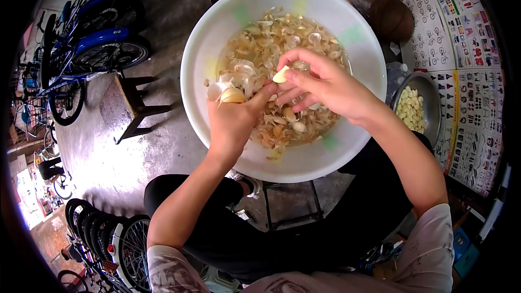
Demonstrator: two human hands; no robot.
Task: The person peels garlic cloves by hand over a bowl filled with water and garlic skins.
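Note:
A large white basin [198, 106] holds water with garlic skins [271, 40] and some cloves floating in it. Over its middle, my right hand [325, 84] pinches a pale peeled garlic clove [280, 74] between thumb and fingers. My left hand [234, 122] is closed around garlic with loose papery skin, and a yellowish unpeeled garlic clove [232, 95] shows on top of it. The tips of the two hands nearly meet, and I cannot tell whether they touch. Below them, a few cloves [298, 126] lie among the skins.
Right of the basin, a metal bowl [431, 106] holds many peeled cloves [411, 109]. A wooden stool [122, 106] and blue bicycles [106, 43] stand at left. More bicycle wheels [133, 244] are at lower left. Printed sheets [456, 76] cover the right side.

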